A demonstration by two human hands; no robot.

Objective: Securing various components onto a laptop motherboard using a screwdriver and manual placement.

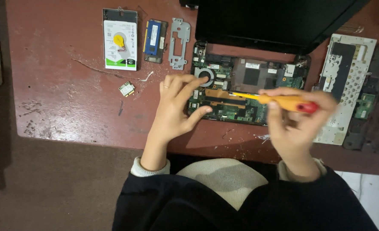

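The right hand (298,117) grips an orange screwdriver (279,101) over the opened laptop (249,92). The left hand (176,107), fingers spread and empty, rests on the laptop's edge.

In the frame centre your opened laptop base (249,92) lies on the table (69,111), the hard drive (120,39) upper left, the keyboard frame (347,81) right.

Two bare hands — the left hand (174,107) and the right hand (298,122). One orange-handled screwdriver with a red cap (279,102). One opened black laptop with exposed green circuit board (240,92). One silver rectangular hard drive (120,39) — one blue-labelled memory stick (154,35), one grey metal bracket (179,42), one small green wireless card (126,89).
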